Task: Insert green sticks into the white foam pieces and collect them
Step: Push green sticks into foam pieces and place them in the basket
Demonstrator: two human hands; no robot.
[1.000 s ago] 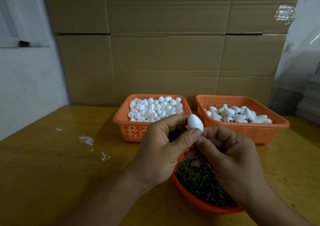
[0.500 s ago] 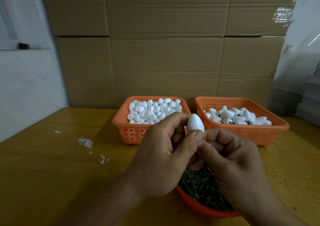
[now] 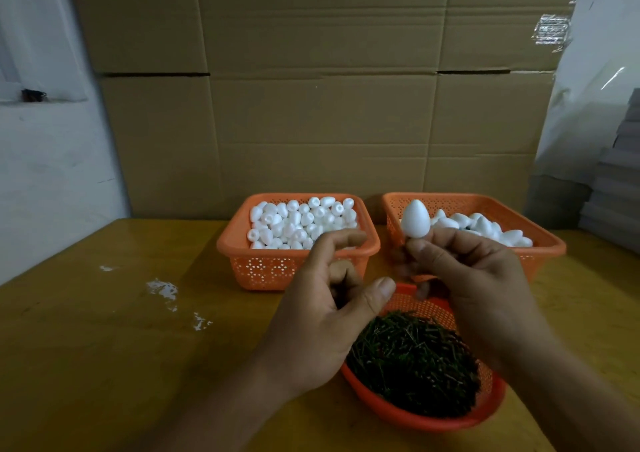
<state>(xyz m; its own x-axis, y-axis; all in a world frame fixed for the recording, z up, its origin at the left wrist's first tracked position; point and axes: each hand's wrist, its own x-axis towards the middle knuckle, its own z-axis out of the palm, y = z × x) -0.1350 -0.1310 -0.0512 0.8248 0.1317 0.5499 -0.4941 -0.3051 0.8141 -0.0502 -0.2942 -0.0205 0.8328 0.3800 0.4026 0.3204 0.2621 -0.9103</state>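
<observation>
A white egg-shaped foam piece point(image 3: 415, 218) stands upright above my right hand point(image 3: 474, 278), whose thumb and fingers pinch just under it; the stick itself is hidden by the fingers. My left hand point(image 3: 322, 316) hovers to its left with loosely spread fingers and holds nothing. Below both hands sits a round orange bowl point(image 3: 433, 417) full of green sticks point(image 3: 412, 361). Behind stand a left orange basket point(image 3: 277, 268) heaped with small foam pieces point(image 3: 301, 221) and a right orange basket point(image 3: 485, 202) with larger foam pieces point(image 3: 485, 228).
Everything rests on a yellow wooden table point(image 3: 121, 347) with white specks point(image 3: 162, 287) at the left. Stacked cardboard boxes point(image 3: 311, 105) form a wall behind the baskets. A white wall stands at the left, and plastic-wrapped stacks point(image 3: 616, 181) at the right.
My left hand has let go of the foam piece and drawn away to the left, fingers spread. My right hand alone now holds the piece, shifted right towards the right basket.
</observation>
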